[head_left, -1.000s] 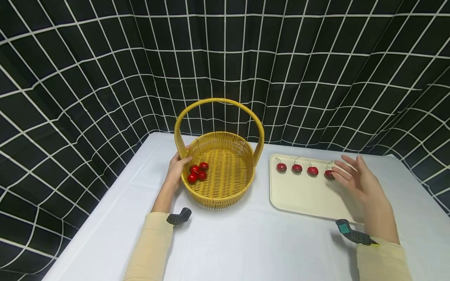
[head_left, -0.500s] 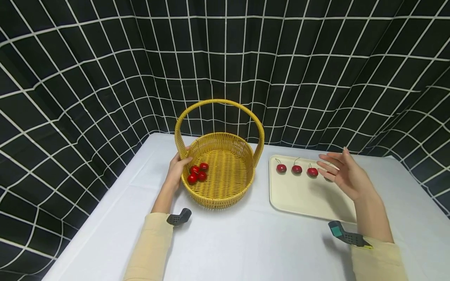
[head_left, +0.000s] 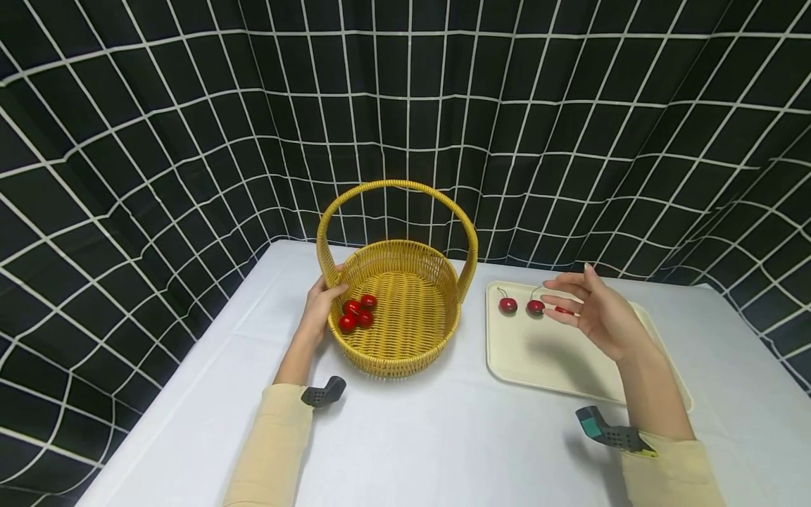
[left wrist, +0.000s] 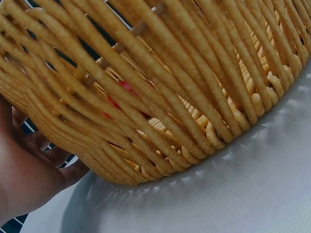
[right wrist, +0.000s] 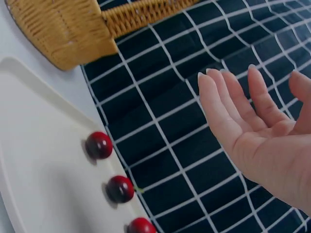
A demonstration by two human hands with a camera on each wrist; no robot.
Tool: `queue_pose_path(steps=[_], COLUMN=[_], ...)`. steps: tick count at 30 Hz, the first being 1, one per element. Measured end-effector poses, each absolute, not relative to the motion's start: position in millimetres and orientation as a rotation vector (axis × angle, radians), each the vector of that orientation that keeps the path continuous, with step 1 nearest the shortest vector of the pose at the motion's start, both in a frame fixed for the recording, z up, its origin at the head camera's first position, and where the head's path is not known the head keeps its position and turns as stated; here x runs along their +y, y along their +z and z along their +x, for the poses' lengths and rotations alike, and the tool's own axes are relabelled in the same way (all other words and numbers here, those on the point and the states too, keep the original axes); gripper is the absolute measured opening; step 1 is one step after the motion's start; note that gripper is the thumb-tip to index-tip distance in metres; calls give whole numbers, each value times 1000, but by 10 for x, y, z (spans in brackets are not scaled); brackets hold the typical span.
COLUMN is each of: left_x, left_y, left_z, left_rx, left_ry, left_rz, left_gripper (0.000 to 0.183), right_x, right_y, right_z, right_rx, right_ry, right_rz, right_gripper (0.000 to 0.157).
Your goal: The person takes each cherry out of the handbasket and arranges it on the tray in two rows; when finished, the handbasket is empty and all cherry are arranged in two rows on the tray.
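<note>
Right hand (head_left: 592, 313) moved left, uncovering the tray's right edge (head_left: 667, 358).

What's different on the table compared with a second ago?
The right hand has moved left over the tray, toward the basket; the third cherry from the left is now partly hidden behind it. It has taken hold of nothing. The left hand still holds the basket's rim, the four cherries inside unmoved.
</note>
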State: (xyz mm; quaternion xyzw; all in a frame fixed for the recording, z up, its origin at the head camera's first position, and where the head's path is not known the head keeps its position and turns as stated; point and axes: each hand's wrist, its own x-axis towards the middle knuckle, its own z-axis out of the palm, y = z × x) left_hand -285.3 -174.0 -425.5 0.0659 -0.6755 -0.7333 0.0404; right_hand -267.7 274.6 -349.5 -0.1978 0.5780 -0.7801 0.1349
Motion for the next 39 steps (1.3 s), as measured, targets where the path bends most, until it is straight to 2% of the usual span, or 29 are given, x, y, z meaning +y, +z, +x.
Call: queue_pose_path(steps=[15,30,39], left_x=[-1742,-1753,-1737], left_y=[-4291,-4258,-4260], left_z=[-2868,-2851,-2846], left_rx=[-2077,-2066,-2067], left_ry=[-2234,-2225,-2232], left_rz=[218,224,210], left_gripper=[50,50,50], right_x=[2398,1954,1607], right_y=[-3494,-3451,-3371], right_z=[-2598,-2589,-2603], right_rx=[1640,1792,1881], right_ry=[-2093,-1958,-1899], right_rz=[-818,-677,-536], right_gripper=[44,36,55])
